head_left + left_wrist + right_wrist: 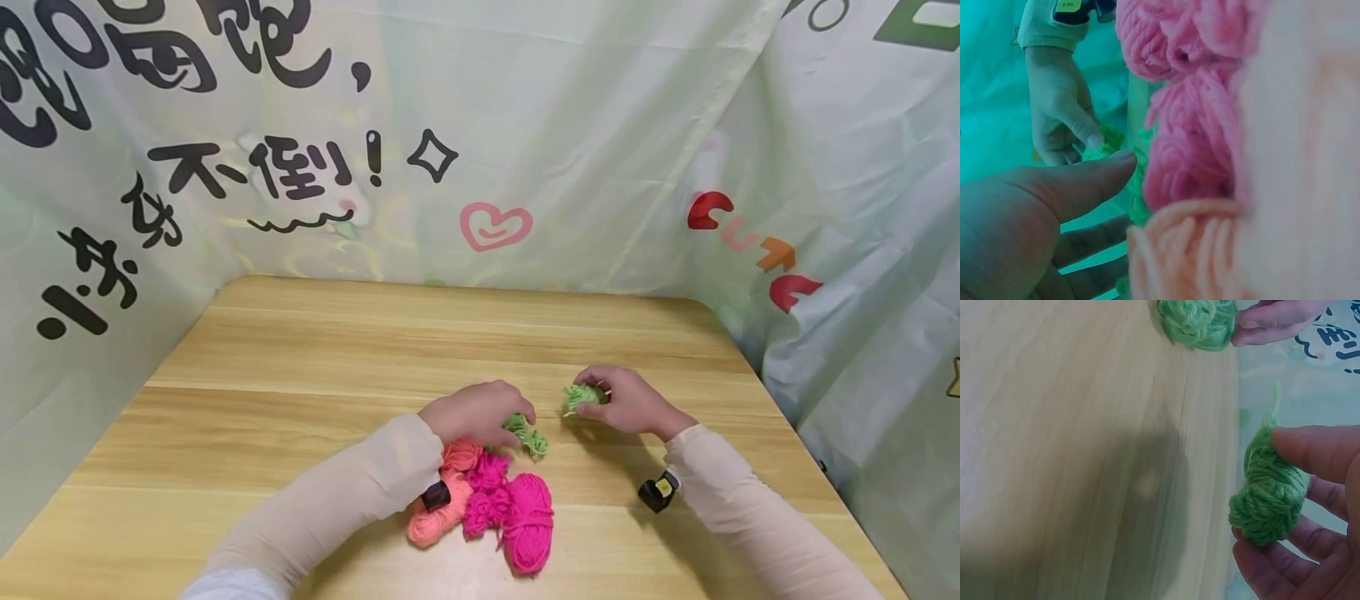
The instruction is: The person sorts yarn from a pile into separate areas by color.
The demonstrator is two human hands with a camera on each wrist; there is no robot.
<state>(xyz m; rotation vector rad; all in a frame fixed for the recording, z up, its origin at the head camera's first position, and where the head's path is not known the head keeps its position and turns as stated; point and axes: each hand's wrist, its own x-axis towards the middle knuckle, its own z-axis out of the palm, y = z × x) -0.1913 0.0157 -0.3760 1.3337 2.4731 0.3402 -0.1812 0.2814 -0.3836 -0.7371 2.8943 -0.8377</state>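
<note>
My right hand (pixel 626 402) holds a small light-green yarn ball (pixel 1269 487) between thumb and fingers, above the wooden table. A loose strand sticks up from one end of it. To the left, my left hand (pixel 476 412) reaches over a second green yarn bundle (pixel 528 437), its fingertips right at the bundle's side. Thumb and fingers are spread apart in the left wrist view. Below that hand lie a coral yarn ball (pixel 435 518), a knotted magenta yarn bundle (pixel 487 496) and a larger magenta yarn skein (pixel 529 525), close together. My left wrist partly covers the coral yarn.
The wood-grain table (pixel 360 333) spreads out around the yarn. A pale printed cloth (pixel 600 150) hangs behind it and along both sides. Each sleeve carries a small black wrist camera (pixel 657 492).
</note>
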